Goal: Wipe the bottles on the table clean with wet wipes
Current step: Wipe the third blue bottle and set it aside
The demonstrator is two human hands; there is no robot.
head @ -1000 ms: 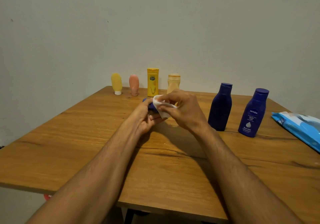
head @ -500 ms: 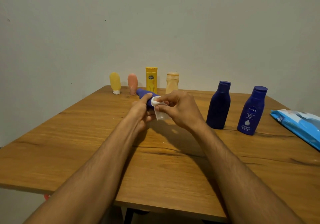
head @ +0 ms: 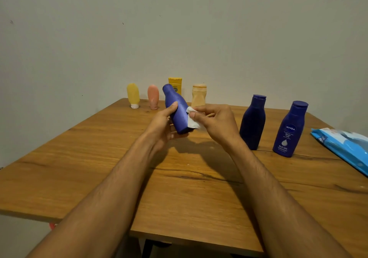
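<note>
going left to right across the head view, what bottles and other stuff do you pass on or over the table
small yellow tube standing on its white cap → small pink tube → blue bottle held tilted in the left hand → white wet wipe in the right hand → plain dark blue bottle → labelled blue Nivea bottle → light blue wipes pack

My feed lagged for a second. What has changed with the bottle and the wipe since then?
The left hand has tipped the held blue bottle up from nearly flat to steeply tilted, cap away. The right hand has slid the wet wipe down towards its base. Both grips, the standing bottles and the wipes pack are unchanged.
</note>
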